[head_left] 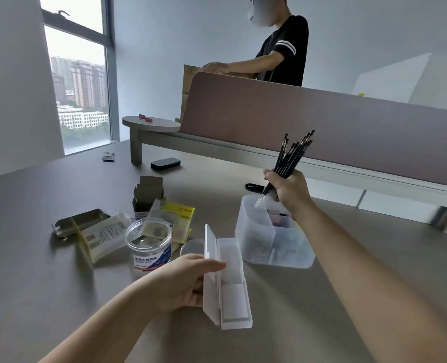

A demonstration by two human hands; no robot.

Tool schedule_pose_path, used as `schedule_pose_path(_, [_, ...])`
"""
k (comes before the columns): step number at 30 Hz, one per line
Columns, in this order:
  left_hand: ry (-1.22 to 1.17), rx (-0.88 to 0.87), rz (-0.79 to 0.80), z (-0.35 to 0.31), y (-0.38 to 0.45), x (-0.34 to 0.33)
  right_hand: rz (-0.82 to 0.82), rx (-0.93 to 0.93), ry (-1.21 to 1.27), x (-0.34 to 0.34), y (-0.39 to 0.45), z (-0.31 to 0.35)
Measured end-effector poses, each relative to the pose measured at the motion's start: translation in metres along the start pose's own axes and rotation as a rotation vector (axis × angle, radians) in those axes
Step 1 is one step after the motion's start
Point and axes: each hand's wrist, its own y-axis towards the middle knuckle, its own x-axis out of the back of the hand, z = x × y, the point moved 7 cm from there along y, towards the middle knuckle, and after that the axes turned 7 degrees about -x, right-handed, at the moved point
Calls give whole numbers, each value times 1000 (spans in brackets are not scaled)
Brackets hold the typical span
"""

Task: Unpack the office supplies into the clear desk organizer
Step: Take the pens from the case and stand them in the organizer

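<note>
The clear desk organizer [293, 255] stands on the grey table, right of centre, with small supplies in its compartments. My right hand [286, 188] is closed around a bundle of black pens [291, 157], whose clear lower ends dip into the organizer's back compartment. My left hand [188, 280] grips the raised lid of a white plastic pen box [230, 284]. The box lies open and empty just in front of the organizer.
A clear jar [149, 243] with its loose lid [191, 247], yellow sticky-note packs [175, 218], an open cardboard box [149, 195] and a metal tin [78, 222] lie left. A black eraser [164, 163] sits farther back. Another person stands behind the brown divider [321, 121].
</note>
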Motion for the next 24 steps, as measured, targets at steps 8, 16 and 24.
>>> schedule_pose_path(8, [13,-6,55,1,2,3,79,10,-185,-17,6,-14])
schedule_pose_path(16, [-16,6,56,2,3,2,208,-122,-349,-19,7,-32])
schedule_pose_path(24, [-14,15,51,3,4,3,281,-109,-333,-20,0,-31])
